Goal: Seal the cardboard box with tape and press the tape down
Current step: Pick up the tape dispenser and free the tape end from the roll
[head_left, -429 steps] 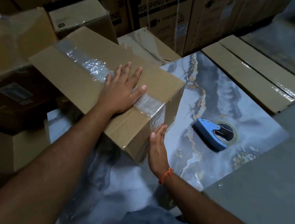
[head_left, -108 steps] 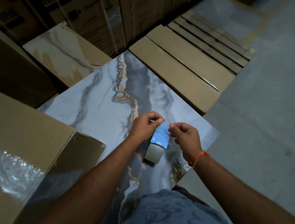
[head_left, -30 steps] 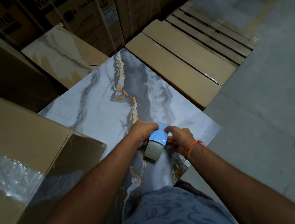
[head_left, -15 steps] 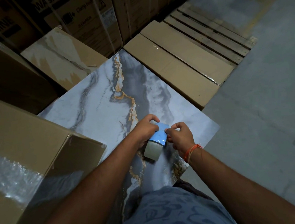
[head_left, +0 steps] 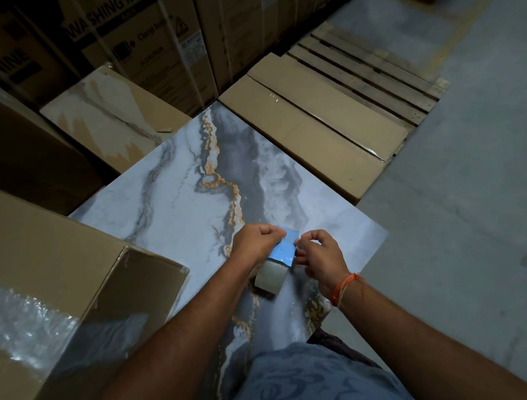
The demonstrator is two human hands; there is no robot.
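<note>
The brown cardboard box (head_left: 48, 245) stands at the left on the marbled slab, a strip of clear tape (head_left: 16, 326) shining along its top. Over the slab's near part I hold the blue tape dispenser (head_left: 282, 250) with its roll of tape (head_left: 270, 278) hanging below. My left hand (head_left: 254, 243) grips the dispenser from the left. My right hand (head_left: 320, 253), with an orange thread at the wrist, pinches at the dispenser's right edge with fingertips together. Both hands are well to the right of the box and apart from it.
The marbled slab (head_left: 177, 206) lies on the floor. Flat cartons (head_left: 309, 123) and a wooden pallet (head_left: 368, 68) lie behind it to the right. Tall printed cartons (head_left: 136, 42) stand at the back. Grey concrete floor (head_left: 465, 215) spreads to the right. My knee (head_left: 302, 383) is at the bottom.
The hands stay on the dispenser over the slab. My right fingers have shifted from gripping its side to pinching at its upper right edge. The box has not moved.
</note>
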